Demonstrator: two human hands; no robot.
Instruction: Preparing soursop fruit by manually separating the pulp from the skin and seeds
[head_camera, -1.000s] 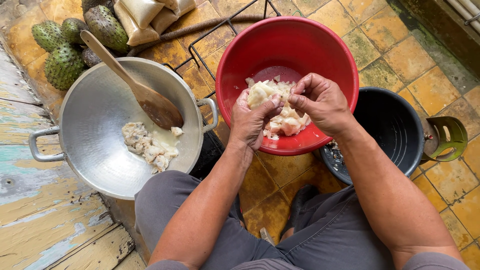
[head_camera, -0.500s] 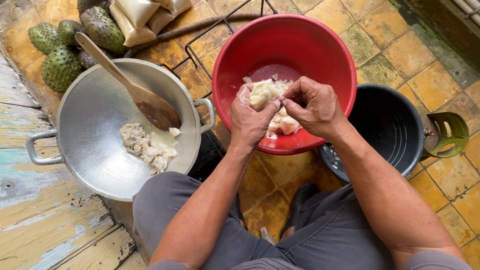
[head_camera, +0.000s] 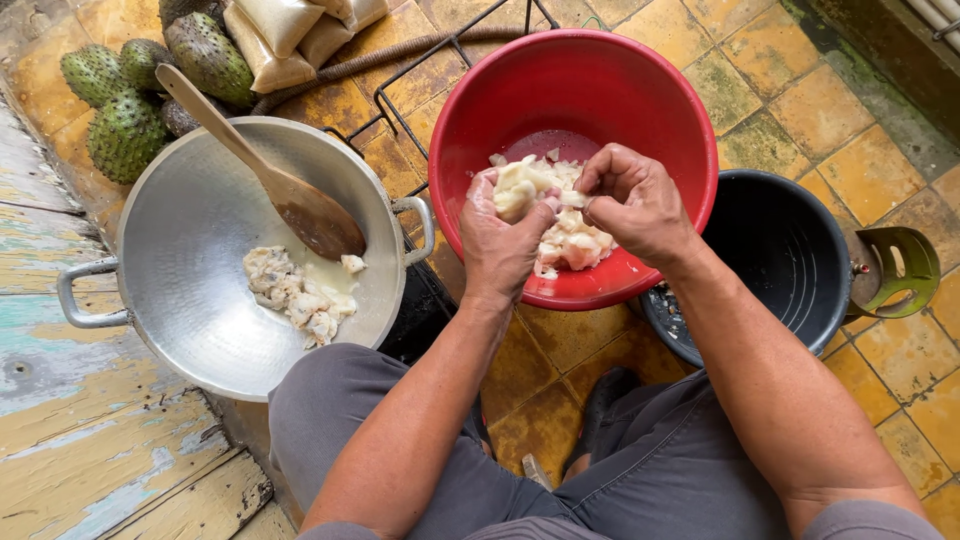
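My left hand (head_camera: 503, 238) cups a lump of white fruit pulp (head_camera: 525, 183) over the red plastic basin (head_camera: 620, 80). My right hand (head_camera: 634, 203) pinches at that lump with thumb and fingertips. More white pulp (head_camera: 572, 243) lies in the basin's bottom beneath both hands. To the left, a metal wok (head_camera: 190, 250) holds a small heap of pulp pieces (head_camera: 295, 293) and a wooden spoon (head_camera: 270, 175).
A black bucket (head_camera: 790, 255) stands right of the basin, a green plastic piece (head_camera: 895, 270) beside it. Spiky green fruits (head_camera: 125, 95) and pale filled bags (head_camera: 290, 35) lie at the top left. A wire rack (head_camera: 400, 90) sits on the yellow tiles; worn boards are at left.
Both hands have kept working the pulp lump over the basin, the right fingers shifting their pinch. The view has drifted slightly; wok and spoon stay put.
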